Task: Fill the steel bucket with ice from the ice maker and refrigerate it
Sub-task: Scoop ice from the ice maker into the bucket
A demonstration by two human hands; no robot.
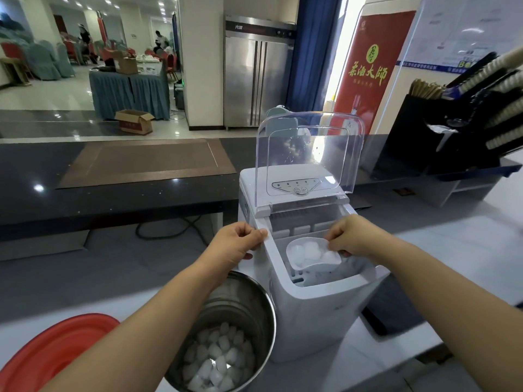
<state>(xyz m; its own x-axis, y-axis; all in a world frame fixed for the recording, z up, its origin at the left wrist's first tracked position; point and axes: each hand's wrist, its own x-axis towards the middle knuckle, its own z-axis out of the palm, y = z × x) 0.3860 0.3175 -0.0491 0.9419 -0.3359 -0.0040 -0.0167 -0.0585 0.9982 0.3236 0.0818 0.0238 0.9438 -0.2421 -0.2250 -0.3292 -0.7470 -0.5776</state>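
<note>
Round, shiny steel bucket [235, 306] stood just left of the white ice maker [311, 306], its bottom covered with cloudy ice cubes [218, 360]. We judged it rigid, cold, slick and getting heavy, best taken two-handed at the rim. Our right hand [348, 239] pinched a loaded clear plastic scoop [311, 254] in the bin. Our left hand [237, 241] gripped the maker's edge.

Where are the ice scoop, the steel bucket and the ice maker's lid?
ice scoop [314, 267]: head view, its front wall.
steel bucket [235, 306]: head view, bare inner wall.
lid [308, 154]: head view, clear panel.
</note>
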